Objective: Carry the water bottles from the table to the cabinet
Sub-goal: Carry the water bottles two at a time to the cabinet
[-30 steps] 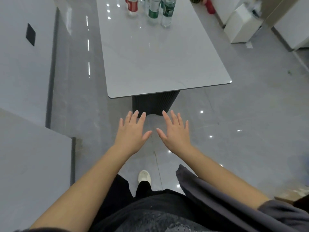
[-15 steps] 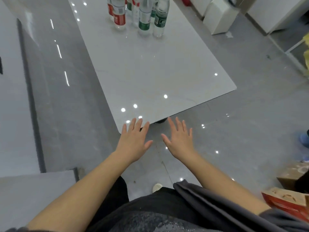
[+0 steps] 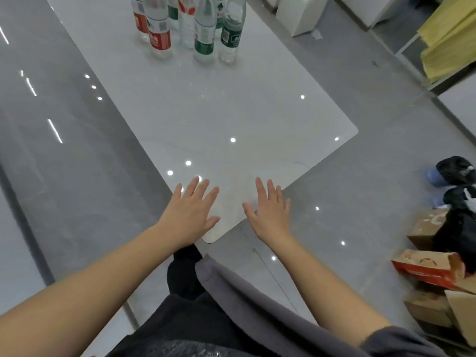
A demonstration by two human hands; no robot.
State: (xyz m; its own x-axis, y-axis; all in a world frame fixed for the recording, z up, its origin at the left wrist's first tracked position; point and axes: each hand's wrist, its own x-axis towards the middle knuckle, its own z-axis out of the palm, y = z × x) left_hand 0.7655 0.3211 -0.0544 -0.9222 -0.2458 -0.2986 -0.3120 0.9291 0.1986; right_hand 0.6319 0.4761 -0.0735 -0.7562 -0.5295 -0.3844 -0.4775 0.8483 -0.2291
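Several clear water bottles stand upright in a cluster at the far end of the glossy white table [image 3: 231, 112]. Nearest are a red-labelled bottle [image 3: 158, 34], a green-labelled bottle [image 3: 204, 37] and a dark-green-labelled bottle [image 3: 231, 34]. My left hand [image 3: 192, 213] hovers over the table's near corner, fingers spread, holding nothing. My right hand [image 3: 270, 211] is beside it over the table's near edge, also spread and empty. Both hands are well short of the bottles. No cabinet can be identified for certain.
Grey glossy floor surrounds the table. Cardboard boxes [image 3: 438, 269] and black bags [image 3: 456, 168] lie on the floor at the right. A white box [image 3: 301, 14] and yellow sheets [image 3: 450, 37] are at the far right. A pale wall panel [image 3: 15, 253] runs along the left.
I have come closer to the table: its near corner is now under my hands and the bottles look larger and nearer. Both hands stay spread and empty.
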